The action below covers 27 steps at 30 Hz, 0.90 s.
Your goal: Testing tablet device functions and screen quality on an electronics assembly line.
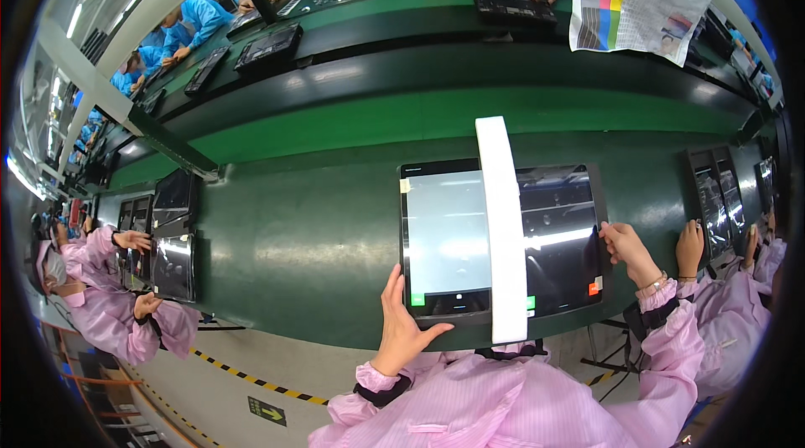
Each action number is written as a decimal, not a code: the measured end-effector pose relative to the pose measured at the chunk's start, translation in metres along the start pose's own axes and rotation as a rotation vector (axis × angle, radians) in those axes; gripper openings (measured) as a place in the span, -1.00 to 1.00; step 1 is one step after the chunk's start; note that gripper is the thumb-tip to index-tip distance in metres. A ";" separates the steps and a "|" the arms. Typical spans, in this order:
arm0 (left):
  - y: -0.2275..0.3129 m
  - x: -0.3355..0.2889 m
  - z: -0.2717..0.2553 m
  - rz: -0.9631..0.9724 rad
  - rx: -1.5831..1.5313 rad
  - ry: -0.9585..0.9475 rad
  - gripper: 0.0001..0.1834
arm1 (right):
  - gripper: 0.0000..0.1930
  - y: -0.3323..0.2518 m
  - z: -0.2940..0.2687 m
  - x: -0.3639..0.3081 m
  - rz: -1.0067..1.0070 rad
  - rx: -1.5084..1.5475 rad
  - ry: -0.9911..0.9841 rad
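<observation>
Before me on the green bench lies a black tray with two flat tablet-like screens side by side. The left screen glows pale grey-white; the right screen is dark and reflects the ceiling lights. A long white foam strip lies across the middle, over where the two meet. My left hand is open at the tray's lower left corner, fingers along its side and thumb near its front edge. At the right edge, my right hand has its fingertips pinched together; anything between them is too small to name.
Left, a person in pink handles dark screens in trays. Another person's hand is close by my right, beside a tray of panels. A metal post stands on the bench. Beyond, people in blue work along another line.
</observation>
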State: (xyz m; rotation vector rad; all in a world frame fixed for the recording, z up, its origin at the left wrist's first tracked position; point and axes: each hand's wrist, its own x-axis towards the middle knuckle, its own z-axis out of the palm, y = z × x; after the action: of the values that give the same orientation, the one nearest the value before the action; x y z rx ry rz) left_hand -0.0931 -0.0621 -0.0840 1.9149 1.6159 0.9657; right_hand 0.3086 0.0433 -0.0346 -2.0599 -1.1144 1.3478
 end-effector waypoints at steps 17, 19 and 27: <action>0.001 -0.007 -0.005 0.143 0.151 0.082 0.02 | -0.68 -0.014 -0.017 -0.032 -0.027 0.183 -0.066; 0.003 -0.008 -0.005 0.162 0.169 0.085 -0.02 | -0.65 -0.022 -0.015 -0.039 0.050 0.365 -0.120; 0.002 -0.001 -0.002 0.154 0.115 0.123 -0.13 | -0.59 -0.015 -0.008 -0.011 0.124 0.384 -0.172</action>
State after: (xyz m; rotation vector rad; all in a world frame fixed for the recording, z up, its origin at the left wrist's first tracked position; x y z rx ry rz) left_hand -0.0931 -0.0632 -0.0818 2.1207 1.6427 1.0929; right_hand 0.3075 0.0437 -0.0143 -1.7822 -0.7279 1.6769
